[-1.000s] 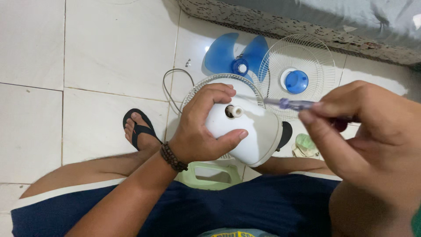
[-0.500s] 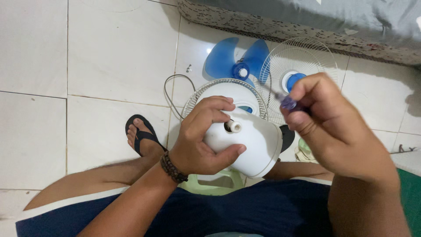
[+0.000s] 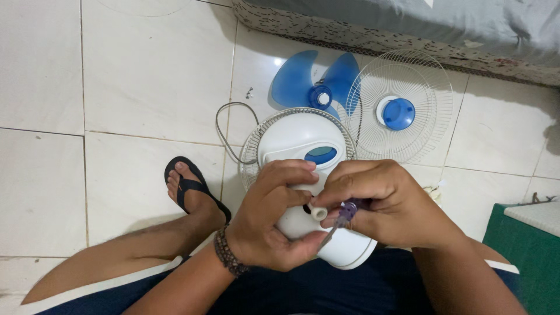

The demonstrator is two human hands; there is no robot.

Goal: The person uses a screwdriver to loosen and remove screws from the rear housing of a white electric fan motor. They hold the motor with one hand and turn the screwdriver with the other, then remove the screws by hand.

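A: Item one, the held piece?
B: White fan motor housing (image 3: 309, 175), rounded plastic, with a blue oval window on its far face and a short white stub near its middle. It sits in the person's lap, near centre of the scene, tilted away, with a wire rear guard (image 3: 252, 153) showing behind its far edge.

A: Left hand?
B: Left hand (image 3: 274, 219), beaded bracelet at the wrist. Fingers are curled closed around the near left side of the housing, thumb underneath, fingertips pressed on top just beside the stub.

A: Right hand?
B: Right hand (image 3: 382, 204), closed around a small screwdriver (image 3: 341, 217) with a translucent purple handle. Its thin shaft points down and left onto the housing near the stub. Whether the tip sits in a screw, I cannot tell.

A: Loose parts on the floor?
B: Blue three-blade fan propeller (image 3: 312, 81), lying flat on the white tiles, far of the housing. To its right, touching or overlapping it, a round white wire front guard (image 3: 408, 87) with a blue centre cap. A grey cord (image 3: 220, 125) loops off to the left. Two tiny dark bits (image 3: 249, 92), possibly screws, lie further left on the tile.

A: Surroundings?
B: A bare foot in a black flip-flop (image 3: 189, 186), near left. A mattress edge (image 3: 408, 35) with patterned trim across the far side. A green box (image 3: 522, 256) at the right edge.
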